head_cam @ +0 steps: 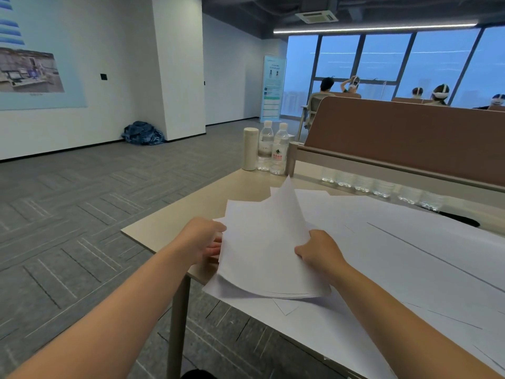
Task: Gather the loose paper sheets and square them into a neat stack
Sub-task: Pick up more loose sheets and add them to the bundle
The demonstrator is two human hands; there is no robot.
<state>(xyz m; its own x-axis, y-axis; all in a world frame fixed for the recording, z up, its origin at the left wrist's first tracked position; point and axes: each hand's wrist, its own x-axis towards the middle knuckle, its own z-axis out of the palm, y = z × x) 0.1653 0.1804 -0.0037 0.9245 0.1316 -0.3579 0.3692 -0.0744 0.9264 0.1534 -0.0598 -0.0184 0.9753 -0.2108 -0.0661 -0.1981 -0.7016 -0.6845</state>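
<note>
Paper sheets askew, long axis pointing away.

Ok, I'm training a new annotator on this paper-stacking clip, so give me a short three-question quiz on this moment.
1. True or false: the bundle of sheets is already squared, with all edges flush.
2. How many hands grip the bundle? A) none B) one C) two
3. Fill in: beside the white flask at the far corner of the desk stand two water ____.
Key: 1 false, the sheets are fanned and one curls up. 2 C, left hand and right hand. 3 bottles.
</note>
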